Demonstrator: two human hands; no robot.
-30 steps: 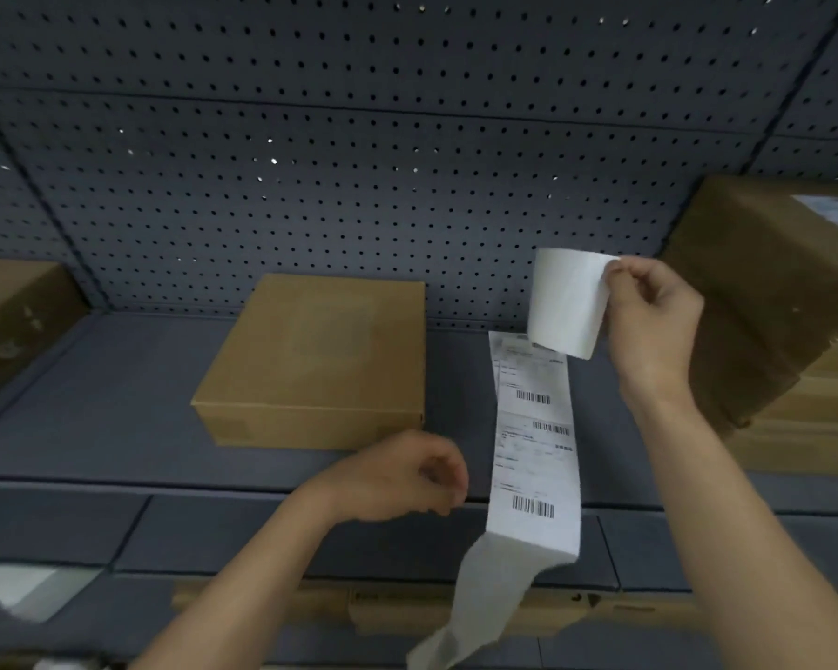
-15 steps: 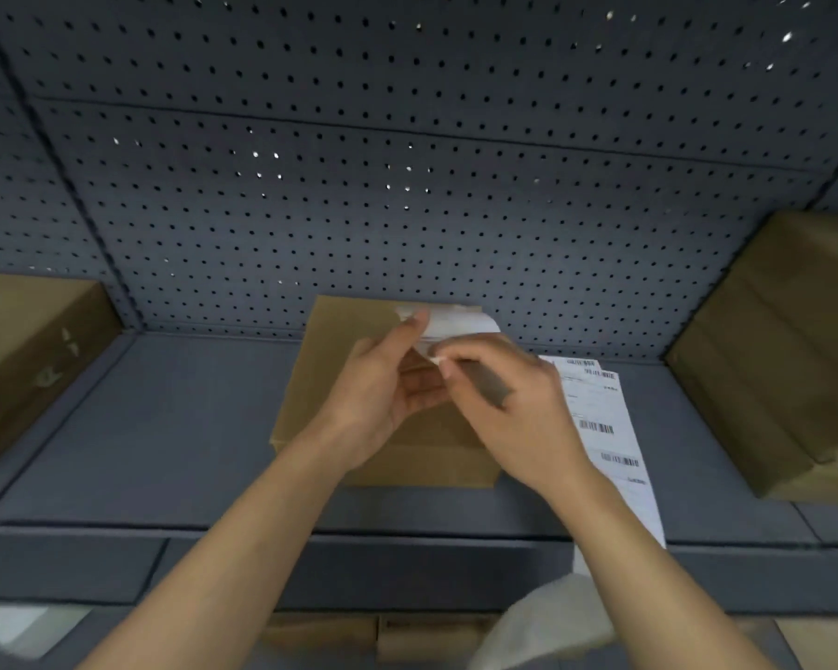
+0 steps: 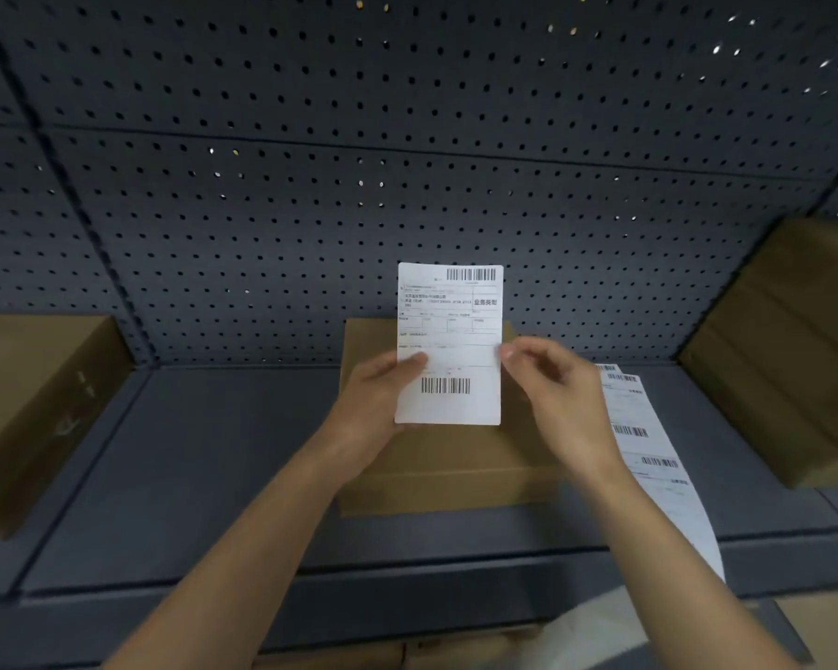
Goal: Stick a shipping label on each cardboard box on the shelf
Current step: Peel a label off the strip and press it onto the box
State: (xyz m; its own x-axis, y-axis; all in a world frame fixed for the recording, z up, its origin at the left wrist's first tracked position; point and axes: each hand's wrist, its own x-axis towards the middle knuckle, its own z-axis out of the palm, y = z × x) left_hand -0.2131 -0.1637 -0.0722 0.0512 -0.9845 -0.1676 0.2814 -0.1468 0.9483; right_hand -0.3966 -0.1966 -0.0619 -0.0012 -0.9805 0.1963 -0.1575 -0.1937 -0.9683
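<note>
One shipping label (image 3: 448, 345) is held upright just above the middle cardboard box (image 3: 456, 456) on the shelf (image 3: 214, 452). Your left hand (image 3: 378, 403) pinches its left edge, thumb on the print. Your right hand (image 3: 552, 394) has loosely curled fingers at the right edge, but it's blurred and I can't tell if they pinch. The label is likely thin, light, floppy and sticky-backed. Hold it by both edges so it won't curl. The label strip (image 3: 639, 427) lies just right of the box.
</note>
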